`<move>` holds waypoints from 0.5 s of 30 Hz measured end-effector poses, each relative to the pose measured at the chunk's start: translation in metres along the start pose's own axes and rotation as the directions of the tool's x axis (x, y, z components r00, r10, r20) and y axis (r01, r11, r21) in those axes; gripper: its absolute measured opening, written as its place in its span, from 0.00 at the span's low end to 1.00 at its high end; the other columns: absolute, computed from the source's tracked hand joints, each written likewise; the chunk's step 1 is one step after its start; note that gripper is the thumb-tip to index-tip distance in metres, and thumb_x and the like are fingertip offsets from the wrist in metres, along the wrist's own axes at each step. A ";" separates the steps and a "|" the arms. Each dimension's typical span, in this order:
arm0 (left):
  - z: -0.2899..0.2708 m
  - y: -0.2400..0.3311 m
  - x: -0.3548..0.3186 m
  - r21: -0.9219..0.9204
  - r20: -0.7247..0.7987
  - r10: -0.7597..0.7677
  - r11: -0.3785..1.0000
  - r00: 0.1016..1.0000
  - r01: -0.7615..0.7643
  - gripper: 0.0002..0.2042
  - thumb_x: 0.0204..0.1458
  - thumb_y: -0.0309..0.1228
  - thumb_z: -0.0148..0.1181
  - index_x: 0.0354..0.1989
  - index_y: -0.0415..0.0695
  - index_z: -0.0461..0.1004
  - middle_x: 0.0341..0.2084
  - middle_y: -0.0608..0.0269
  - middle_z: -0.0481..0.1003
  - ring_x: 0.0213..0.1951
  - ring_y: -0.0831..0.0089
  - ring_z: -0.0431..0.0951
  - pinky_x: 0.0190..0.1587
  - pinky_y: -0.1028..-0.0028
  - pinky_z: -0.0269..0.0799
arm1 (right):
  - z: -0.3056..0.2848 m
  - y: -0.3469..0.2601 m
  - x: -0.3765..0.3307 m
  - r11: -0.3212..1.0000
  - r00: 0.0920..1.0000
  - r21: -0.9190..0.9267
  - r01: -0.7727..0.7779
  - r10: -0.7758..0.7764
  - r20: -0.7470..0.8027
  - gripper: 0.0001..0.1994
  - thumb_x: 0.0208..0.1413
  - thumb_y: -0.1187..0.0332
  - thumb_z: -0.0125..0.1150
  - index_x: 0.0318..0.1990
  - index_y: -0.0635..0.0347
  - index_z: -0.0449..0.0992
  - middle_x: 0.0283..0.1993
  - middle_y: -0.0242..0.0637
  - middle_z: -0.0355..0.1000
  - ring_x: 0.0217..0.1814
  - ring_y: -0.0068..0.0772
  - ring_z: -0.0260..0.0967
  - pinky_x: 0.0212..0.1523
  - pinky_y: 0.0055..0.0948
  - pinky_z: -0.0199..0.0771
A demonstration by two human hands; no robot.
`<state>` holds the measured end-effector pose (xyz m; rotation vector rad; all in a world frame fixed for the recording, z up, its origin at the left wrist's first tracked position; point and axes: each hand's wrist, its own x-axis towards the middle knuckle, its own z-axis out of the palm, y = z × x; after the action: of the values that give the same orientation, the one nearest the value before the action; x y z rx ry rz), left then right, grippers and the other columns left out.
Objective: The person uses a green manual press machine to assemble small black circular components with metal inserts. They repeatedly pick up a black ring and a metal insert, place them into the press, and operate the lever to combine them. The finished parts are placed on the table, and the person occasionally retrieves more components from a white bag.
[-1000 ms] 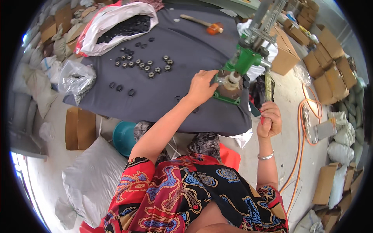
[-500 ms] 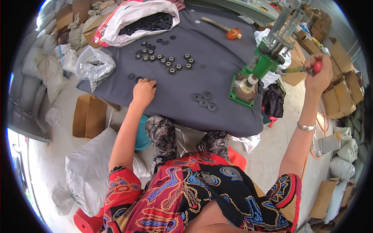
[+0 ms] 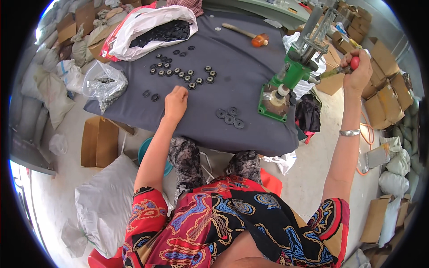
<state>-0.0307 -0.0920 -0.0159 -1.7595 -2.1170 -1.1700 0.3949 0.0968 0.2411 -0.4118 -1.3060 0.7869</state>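
Observation:
My left hand [image 3: 176, 105] hovers over or rests on the grey cloth, fingers curled together; what they hold, if anything, is hidden. Its fingertips are nearest to a group of small black wheels with metal centres [image 3: 198, 81]. To its left lie two black rings [image 3: 155, 97]. On the right, my right hand [image 3: 357, 78] is wrapped round the red-knobbed lever [image 3: 339, 70] of a green hand press [image 3: 295, 69]. A pale round fitting [image 3: 283, 90] stands under the press's ram. Between my left hand and the press lie several black wheels [image 3: 229, 119] with dark centres.
A white and red sack [image 3: 126, 49] of black parts lies at the far left, near a clear bag [image 3: 107, 87] of small metal pieces. A mallet [image 3: 258, 40] lies at the back. Cardboard boxes [image 3: 386, 107] and full sacks [image 3: 105, 196] surround the grey-covered table [image 3: 210, 134].
My left hand has moved right, away from the two black rings and up to the wheels with metal centres. My right hand stays on the lever. The whole view has shifted slightly.

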 end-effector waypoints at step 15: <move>-0.031 0.011 -0.035 0.135 0.140 0.108 0.983 0.984 -0.127 0.17 0.42 0.28 0.66 0.43 0.45 0.79 0.40 0.60 0.79 0.45 0.62 0.73 0.49 0.63 0.66 | 0.005 -0.004 -0.002 1.000 0.999 0.009 0.002 -0.001 -0.052 0.15 0.61 0.63 0.49 0.29 0.68 0.69 0.20 0.42 0.64 0.20 0.33 0.61 0.22 0.30 0.63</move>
<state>-0.0212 -0.1390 -0.0095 -1.9148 -2.0757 -0.8711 0.3915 0.0919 0.2436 -0.4215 -1.2538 0.7757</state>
